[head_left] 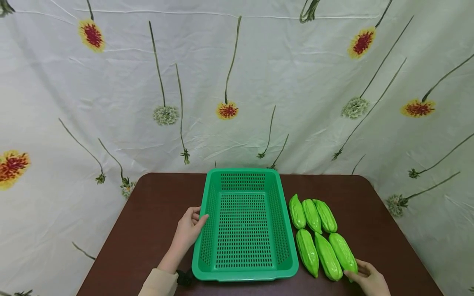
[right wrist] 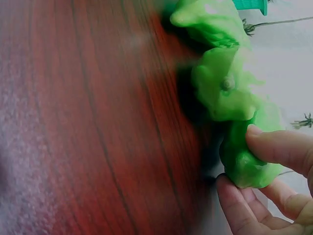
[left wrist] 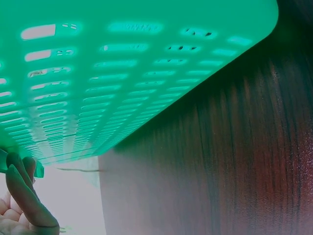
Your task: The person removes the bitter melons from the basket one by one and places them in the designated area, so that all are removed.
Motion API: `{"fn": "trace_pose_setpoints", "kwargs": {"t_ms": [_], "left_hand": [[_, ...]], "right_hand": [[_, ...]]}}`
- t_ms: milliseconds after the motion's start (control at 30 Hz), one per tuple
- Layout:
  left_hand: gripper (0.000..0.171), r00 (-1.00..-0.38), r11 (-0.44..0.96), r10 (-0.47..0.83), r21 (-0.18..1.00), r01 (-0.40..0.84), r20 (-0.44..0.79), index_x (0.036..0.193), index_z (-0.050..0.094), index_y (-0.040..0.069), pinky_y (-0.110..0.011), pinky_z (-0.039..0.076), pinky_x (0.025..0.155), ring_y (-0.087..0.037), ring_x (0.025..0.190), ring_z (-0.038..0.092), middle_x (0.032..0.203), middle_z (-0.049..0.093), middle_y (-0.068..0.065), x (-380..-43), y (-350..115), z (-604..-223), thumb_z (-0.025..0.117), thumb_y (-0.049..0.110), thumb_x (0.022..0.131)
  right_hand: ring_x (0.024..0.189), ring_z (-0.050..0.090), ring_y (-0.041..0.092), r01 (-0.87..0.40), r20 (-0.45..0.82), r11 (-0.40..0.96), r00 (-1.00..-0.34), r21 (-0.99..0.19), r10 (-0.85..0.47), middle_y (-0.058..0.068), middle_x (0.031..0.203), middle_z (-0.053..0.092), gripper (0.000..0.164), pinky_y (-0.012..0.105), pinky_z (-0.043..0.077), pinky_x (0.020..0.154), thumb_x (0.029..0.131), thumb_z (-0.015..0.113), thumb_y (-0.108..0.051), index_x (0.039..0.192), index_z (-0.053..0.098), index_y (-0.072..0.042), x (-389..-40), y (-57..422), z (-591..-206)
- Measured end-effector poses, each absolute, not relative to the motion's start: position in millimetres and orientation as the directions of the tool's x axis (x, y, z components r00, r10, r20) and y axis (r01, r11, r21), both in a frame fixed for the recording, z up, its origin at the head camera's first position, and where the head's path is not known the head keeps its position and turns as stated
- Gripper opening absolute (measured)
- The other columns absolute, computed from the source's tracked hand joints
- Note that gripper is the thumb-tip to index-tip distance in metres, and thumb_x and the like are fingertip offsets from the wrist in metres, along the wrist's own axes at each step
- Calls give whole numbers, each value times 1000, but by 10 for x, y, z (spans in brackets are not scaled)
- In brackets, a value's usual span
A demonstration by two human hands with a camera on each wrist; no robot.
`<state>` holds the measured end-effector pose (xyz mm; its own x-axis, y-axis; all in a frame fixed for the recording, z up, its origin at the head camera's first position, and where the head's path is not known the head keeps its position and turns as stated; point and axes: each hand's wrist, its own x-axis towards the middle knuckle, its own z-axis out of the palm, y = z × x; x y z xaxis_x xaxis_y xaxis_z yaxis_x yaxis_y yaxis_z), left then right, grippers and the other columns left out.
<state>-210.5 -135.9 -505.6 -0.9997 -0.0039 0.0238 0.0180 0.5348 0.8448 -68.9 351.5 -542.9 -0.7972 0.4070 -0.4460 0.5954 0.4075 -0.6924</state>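
A green plastic basket [head_left: 244, 276] with slotted walls stands at the middle of the table. My left hand [head_left: 188, 228] grips its left rim, thumb over the edge and fingers outside; the left wrist view shows those fingers at the rim beside the slotted wall. To the basket's right lie several bright green, ridged bitter melons [head_left: 306, 250] in two rows. My right hand [head_left: 370, 278] pinches the near end of the rightmost front bitter melon [head_left: 342, 251]. In the right wrist view the thumb is on one side of this melon [right wrist: 244, 169] and fingertips on the other.
The dark brown wooden table [head_left: 155, 201] reaches back to a pale cloth [head_left: 200, 139] printed with flowers, hanging behind it. A small black item [head_left: 184, 278] lies beside the left sleeve, close to the basket's near left corner.
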Motion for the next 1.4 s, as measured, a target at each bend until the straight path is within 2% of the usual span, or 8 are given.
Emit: {"fn": "trace_pose_setpoints", "kwargs": {"t_ms": [200, 533, 733, 833, 967, 1033, 1167, 1400], "left_hand": [[46, -1000, 529, 0, 849, 16, 19, 132, 52, -5, -26, 44, 63, -13, 76, 53, 94, 58, -12, -2103, -1357, -5050, 65, 21, 97], [46, -1000, 528, 3, 849, 22, 24, 132, 52, -5, -26, 45, 64, -13, 77, 53, 94, 59, -12, -2106, -1359, -5049, 65, 22, 96], [46, -1000, 535, 7, 844, 29, 30, 131, 52, -6, -26, 45, 64, -14, 77, 53, 94, 59, -12, -2104, -1361, -5043, 65, 21, 96], [45, -1000, 541, 6, 841, 28, 30, 131, 52, -6, -26, 45, 64, -14, 77, 53, 93, 58, -11, -2108, -1358, -5044, 65, 20, 96], [43, -1000, 546, 13, 837, 30, 28, 131, 53, -4, -26, 46, 65, -14, 77, 54, 93, 58, -11, -2119, -1360, -5038, 64, 19, 97], [41, -999, 547, 22, 837, 34, 27, 130, 53, -3, -27, 47, 65, -14, 78, 54, 93, 58, -10, -2123, -1367, -5030, 64, 19, 97], [40, -999, 550, 36, 834, 37, 21, 129, 53, -3, -28, 47, 66, -14, 78, 55, 93, 59, -10, -2125, -1385, -5014, 64, 19, 97], [41, -999, 562, 43, 827, 33, 11, 129, 53, -3, -27, 47, 64, -13, 75, 55, 90, 59, -9, -2123, -1390, -5006, 64, 20, 97]], "right_hand": [[111, 55, 51, 592, -443, 406, -799, -696, 406, 41, 129, 49, 109, 40, 55, 74, 68, 88, -48, 138, 38, 19, -703, 3510, -5474], [113, 53, 52, 602, -455, 427, -795, -675, 402, 40, 131, 48, 110, 42, 55, 76, 72, 82, -55, 139, 37, 19, -681, 3476, -5423], [107, 56, 51, 611, -470, 486, -792, -625, 391, 38, 128, 52, 109, 47, 52, 80, 76, 74, -63, 139, 38, 19, -653, 3486, -5365], [114, 50, 54, 617, -485, 506, -787, -603, 381, 39, 136, 43, 113, 54, 49, 86, 77, 69, -69, 142, 35, 16, -652, 3500, -5347], [123, 43, 56, 620, -487, 486, -785, -616, 384, 40, 144, 34, 116, 56, 48, 91, 77, 61, -77, 144, 33, 14, -679, 3500, -5306], [124, 43, 55, 613, -476, 460, -789, -642, 387, 39, 144, 35, 114, 53, 49, 91, 80, 58, -76, 145, 32, 14, -702, 3490, -5263], [128, 41, 53, 592, -443, 450, -803, -669, 399, 37, 147, 34, 105, 55, 47, 95, 87, 55, -70, 148, 29, 12, -758, 3470, -5138], [134, 39, 49, 532, -372, 434, -837, -728, 402, 33, 151, 31, 110, 58, 42, 101, 83, 51, -79, 152, 29, 4, -886, 3338, -4926]]}}
